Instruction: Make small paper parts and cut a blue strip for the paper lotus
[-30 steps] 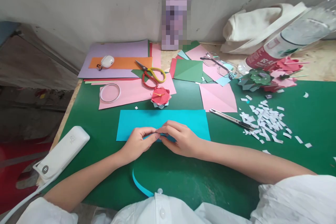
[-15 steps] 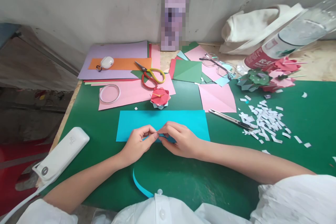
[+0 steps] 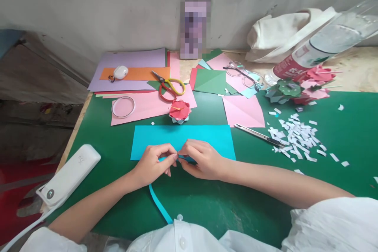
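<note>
Above the front edge of a blue paper sheet (image 3: 183, 134), my two hands meet fingertip to fingertip. My left hand (image 3: 155, 164) is closed in a pinch, and a narrow blue paper strip (image 3: 159, 204) trails from beneath it towards my shirt. My right hand (image 3: 203, 160) is closed too, its thumb and forefinger pinching at the same spot; the strip's end there is mostly hidden by fingers. Just behind the sheet stands a small red and pale blue paper flower (image 3: 180, 111). A utility knife (image 3: 258, 135) lies right of the sheet.
Scissors (image 3: 173, 86) and a tape roll (image 3: 123, 107) rest on pink paper. White paper scraps (image 3: 299, 136) are heaped at right, before paper flowers and a tilted bottle (image 3: 313, 53). Glasses (image 3: 245, 76) lie at the back; a power bank (image 3: 71, 175) is at left.
My left fingers have shifted slightly, with lower fingertips now showing beneath the thumb. The blue strip's tail hangs straighter and reaches up to my left hand. The view has tilted slightly.
</note>
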Tool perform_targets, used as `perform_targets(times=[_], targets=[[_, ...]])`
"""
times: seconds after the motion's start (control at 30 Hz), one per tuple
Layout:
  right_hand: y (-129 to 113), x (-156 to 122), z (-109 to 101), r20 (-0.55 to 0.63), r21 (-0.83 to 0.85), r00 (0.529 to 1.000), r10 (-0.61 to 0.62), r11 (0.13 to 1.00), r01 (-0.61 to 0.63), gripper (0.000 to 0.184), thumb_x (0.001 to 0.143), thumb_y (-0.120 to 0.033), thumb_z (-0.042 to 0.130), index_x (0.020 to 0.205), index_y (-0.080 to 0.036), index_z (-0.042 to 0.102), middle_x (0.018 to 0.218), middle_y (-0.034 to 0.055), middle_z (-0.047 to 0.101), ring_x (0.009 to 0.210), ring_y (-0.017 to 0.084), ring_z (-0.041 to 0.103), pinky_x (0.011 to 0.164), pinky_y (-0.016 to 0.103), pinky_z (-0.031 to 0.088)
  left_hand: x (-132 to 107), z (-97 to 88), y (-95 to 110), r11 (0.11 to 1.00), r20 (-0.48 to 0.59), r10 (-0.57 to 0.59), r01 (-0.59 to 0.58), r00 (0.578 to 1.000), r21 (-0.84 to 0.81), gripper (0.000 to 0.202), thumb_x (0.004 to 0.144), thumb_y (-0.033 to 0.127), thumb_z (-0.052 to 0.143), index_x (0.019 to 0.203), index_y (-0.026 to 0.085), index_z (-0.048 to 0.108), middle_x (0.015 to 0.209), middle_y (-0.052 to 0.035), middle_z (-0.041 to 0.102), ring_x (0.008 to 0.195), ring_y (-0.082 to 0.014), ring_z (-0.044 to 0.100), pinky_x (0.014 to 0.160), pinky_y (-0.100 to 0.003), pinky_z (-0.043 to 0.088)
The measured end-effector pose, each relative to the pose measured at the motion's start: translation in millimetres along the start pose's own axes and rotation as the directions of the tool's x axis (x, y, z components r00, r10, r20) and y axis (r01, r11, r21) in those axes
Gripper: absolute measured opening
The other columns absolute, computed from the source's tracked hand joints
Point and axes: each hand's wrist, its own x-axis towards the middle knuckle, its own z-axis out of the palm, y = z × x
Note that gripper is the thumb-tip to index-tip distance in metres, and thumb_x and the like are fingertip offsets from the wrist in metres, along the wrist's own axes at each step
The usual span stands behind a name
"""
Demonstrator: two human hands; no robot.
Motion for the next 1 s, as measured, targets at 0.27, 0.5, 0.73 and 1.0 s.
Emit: perform_targets(times=[0.27,0.5,0.73,1.0], targets=[[0.8,0.9,0.2,0.032,-0.019,0.999,-0.032,0.999,0.033,0.004,0.095,-0.017,0.052,0.095,-0.019,0.049,0.074,-0.0001,0.058,0.064,0.011,0.047,0.058,0.024,0.033,-2.2,-2.3,-2.0,0.999,0.11,0.001,-0.006,0.994,0.048,0.028,0.1,0.042,0.039,0.083,0.02,0.042,0.059,0.009,0.037,0.046,-0.0041,0.029,0.046,-0.018,0.027],[0.2,1.3,-0.5,0.018,-0.003,1.0,-0.023,1.0,0.023,0.003,0.095,-0.017,0.051,0.097,-0.019,0.051,0.074,-0.0004,0.058,0.063,0.01,0.047,0.058,0.024,0.033,0.1,-0.9,-6.2,1.0,0.118,0.014,-0.014,0.993,0.006,0.029,0.101,0.044,0.039,0.084,0.02,0.041,0.055,0.0103,0.029,0.047,-0.0051,0.025,0.048,-0.02,0.022],[0.5,1.5,-0.2,0.01,0.023,1.0,0.012,1.0,-0.012,0.007,0.094,-0.015,0.052,0.099,-0.02,0.049,0.074,-0.001,0.06,0.062,0.01,0.049,0.058,0.023,0.034,0.0,0.1,-10.2,0.999,0.095,0.018,-0.015,0.995,-0.035,0.028,0.099,0.044,0.042,0.086,0.02,0.044,0.057,0.0103,0.029,0.046,-0.0042,0.024,0.048,-0.02,0.02],[0.2,1.7,-0.7,0.024,0.057,0.999,0.037,0.998,-0.038,0.006,0.094,-0.015,0.052,0.099,-0.019,0.05,0.075,0.0001,0.061,0.063,0.01,0.052,0.058,0.023,0.035,0.4,1.3,-11.6,0.998,0.091,0.017,-0.011,0.996,-0.067,0.029,0.099,0.046,0.044,0.087,0.02,0.045,0.057,0.0101,0.03,0.046,-0.0037,0.024,0.047,-0.02,0.02]])
